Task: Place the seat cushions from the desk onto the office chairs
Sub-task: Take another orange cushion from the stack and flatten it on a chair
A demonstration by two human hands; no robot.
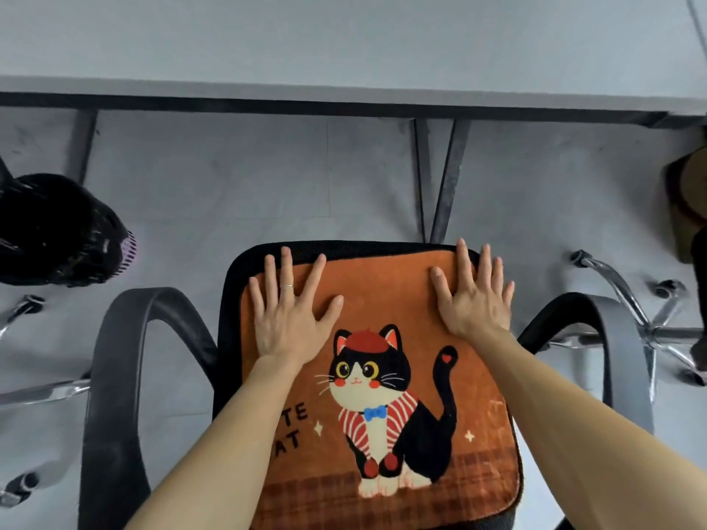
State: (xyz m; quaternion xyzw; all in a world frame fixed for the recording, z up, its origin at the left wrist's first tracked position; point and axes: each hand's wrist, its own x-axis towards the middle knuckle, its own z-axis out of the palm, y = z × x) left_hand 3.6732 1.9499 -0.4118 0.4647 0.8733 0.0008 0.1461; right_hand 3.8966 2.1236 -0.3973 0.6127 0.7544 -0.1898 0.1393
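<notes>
At the far left, what may be a black bag [57, 231] sits on the floor [229, 177] under the tabletop [344, 44]. Next comes the chair [114, 376], its seat covered by the orange cat cushion [386, 296]. The cushion lies flat and reaches almost to the seat's far edge, where a black rim shows. The left hand [287, 323] rests palm-down near the cushion's far left corner, fingers [286, 269] straight and spread, a ring [289, 287] on one. The right hand [474, 307] lies flat near the far right corner, fingers [464, 262] straight and apart, tips at the far edge. A chrome chair base [650, 327] stands at the right.
</notes>
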